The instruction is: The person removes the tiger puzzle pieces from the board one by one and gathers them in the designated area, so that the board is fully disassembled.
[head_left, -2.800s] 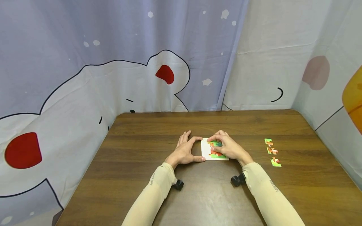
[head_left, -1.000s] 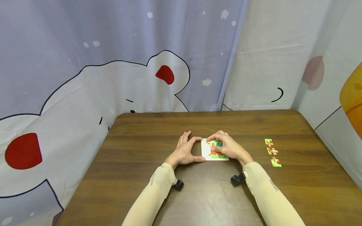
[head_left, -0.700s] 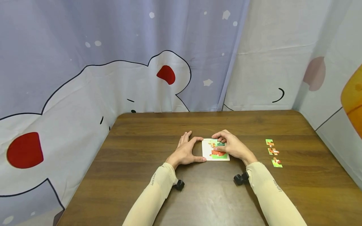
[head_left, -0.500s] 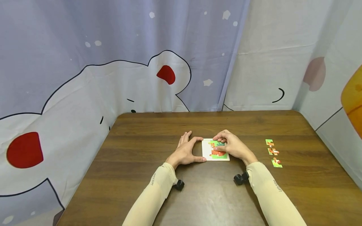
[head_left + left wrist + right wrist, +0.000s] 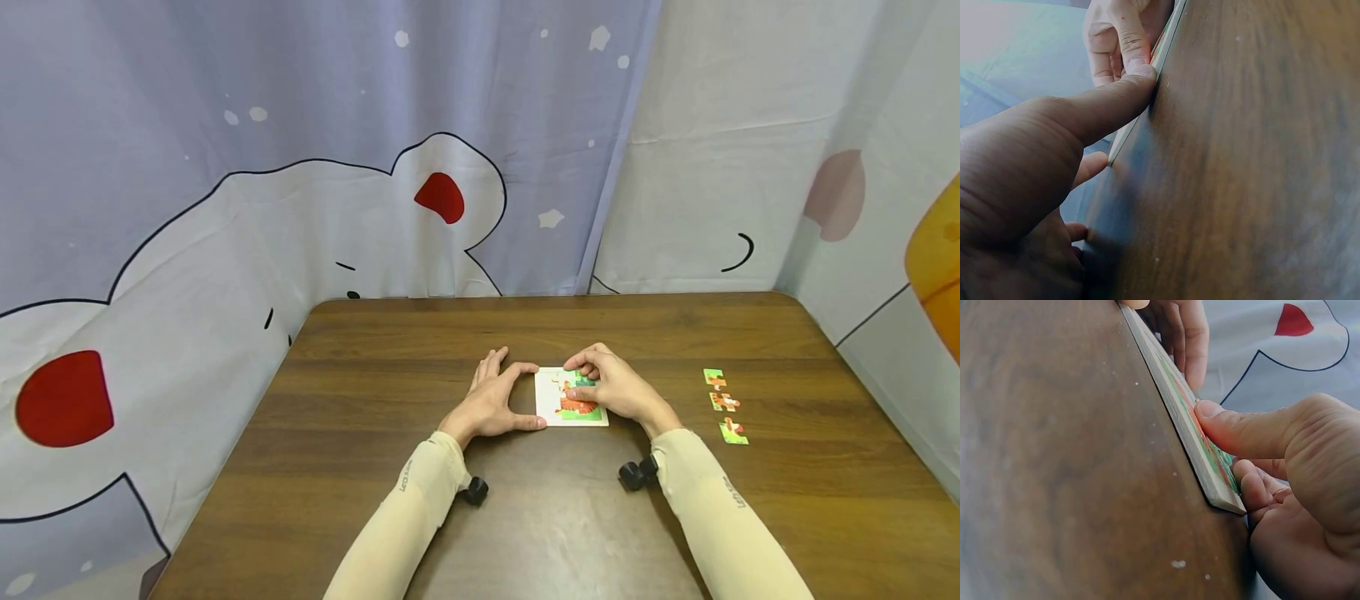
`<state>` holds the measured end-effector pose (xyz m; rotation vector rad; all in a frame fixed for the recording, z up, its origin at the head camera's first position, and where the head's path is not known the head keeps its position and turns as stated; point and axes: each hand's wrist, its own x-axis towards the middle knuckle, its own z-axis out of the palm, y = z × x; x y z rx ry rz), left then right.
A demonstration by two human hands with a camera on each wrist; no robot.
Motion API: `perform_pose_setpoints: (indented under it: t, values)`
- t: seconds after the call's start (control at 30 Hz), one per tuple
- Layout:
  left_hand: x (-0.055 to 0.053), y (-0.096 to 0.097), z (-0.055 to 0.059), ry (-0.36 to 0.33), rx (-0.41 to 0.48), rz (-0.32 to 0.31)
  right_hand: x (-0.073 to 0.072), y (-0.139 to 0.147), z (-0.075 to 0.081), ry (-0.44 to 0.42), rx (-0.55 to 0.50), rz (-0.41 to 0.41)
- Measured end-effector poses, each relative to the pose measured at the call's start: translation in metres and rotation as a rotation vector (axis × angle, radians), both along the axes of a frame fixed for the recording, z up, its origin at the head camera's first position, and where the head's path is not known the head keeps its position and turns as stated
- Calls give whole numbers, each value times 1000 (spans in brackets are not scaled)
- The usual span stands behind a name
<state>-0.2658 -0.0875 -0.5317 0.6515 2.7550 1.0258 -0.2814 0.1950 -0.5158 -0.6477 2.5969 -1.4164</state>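
A small square jigsaw puzzle board (image 5: 550, 408) with a pale border lies flat on the table, orange and green pieces (image 5: 579, 407) filling its right part. The board's left side is whitish. My left hand (image 5: 491, 406) holds the board at its left side, thumb at the near corner and index finger at the far corner. My right hand (image 5: 621, 390) is over the board's right side, thumb and index finger pinching at a puzzle piece within it. In the right wrist view, the right thumb (image 5: 1244, 431) presses on the orange surface. The hand partly hides that piece.
Three loose puzzle pieces (image 5: 724, 402) lie in a column to the right on the brown wooden table (image 5: 420, 333). A printed curtain (image 5: 337, 225) hangs behind the table's far edge. Black wrist cameras (image 5: 637, 475) are strapped under both cuffs.
My right hand has shifted slightly right across the board since a second ago, uncovering more of the picture. In the last half second it stays nearly still. The left hand and the loose pieces keep their places.
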Motion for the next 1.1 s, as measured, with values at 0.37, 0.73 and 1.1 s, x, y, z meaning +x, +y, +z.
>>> perform_pose_setpoints:
  t: [0.37,0.73,1.1]
  values:
    - [6,2,13,-19,6,-11,-1,4,1,7,-8,6]
    - [2,1,6,-20,7,-8,-1,5,1,6,-26,7]
    - [4,0,11,-26,4,-12,-2,6,1,12,-13,-27]
